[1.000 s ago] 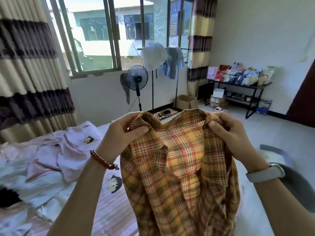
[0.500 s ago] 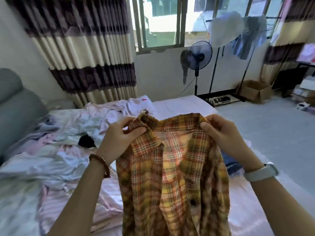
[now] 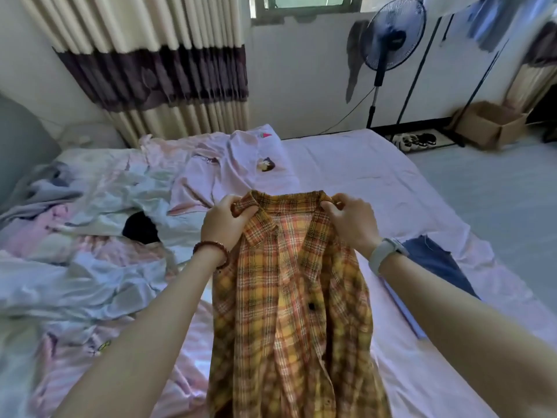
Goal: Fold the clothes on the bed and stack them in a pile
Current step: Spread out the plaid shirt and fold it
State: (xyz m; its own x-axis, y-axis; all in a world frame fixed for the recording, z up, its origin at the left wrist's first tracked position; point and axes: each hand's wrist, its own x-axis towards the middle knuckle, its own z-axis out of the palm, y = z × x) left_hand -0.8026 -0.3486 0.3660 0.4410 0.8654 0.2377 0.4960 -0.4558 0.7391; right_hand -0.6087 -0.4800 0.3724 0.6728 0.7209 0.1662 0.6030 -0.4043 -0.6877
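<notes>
The shirt (image 3: 289, 297) hangs at lower centre over the bed (image 3: 376, 176), its collar held between the left hand (image 3: 224, 223) and right hand (image 3: 351, 224). Crumpled bedding (image 3: 90, 236) fills the left of the frame. A fan (image 3: 388, 40) stands behind at upper right, with a cardboard box (image 3: 491, 123) at the right edge.

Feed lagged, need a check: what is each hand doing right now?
Left hand: closed, pinching the plaid shirt at its collar.
Right hand: closed, pinching the same shirt's collar on the other side.
</notes>
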